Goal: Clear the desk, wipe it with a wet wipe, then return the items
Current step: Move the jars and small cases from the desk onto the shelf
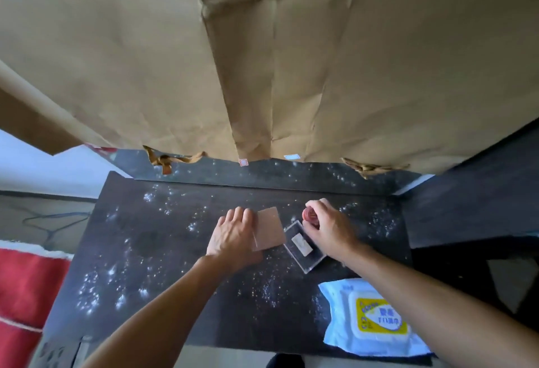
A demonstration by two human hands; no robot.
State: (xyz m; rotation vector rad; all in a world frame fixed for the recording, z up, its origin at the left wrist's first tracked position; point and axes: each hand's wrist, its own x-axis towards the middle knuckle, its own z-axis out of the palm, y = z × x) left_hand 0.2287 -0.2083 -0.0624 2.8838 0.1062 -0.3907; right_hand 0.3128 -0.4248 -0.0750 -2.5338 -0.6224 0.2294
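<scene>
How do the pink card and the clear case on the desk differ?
The pink card is opaque and roughly square; the clear case is see-through, longer, white-labelled. The left hand rests on the pink card; the right hand grips a red round item, not the clear case. Both lie flat on the desk.

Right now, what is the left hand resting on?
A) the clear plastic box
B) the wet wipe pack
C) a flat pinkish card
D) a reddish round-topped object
C: the left hand lies flat on the pinkish card; the right hand grips the reddish round-topped object.
</scene>
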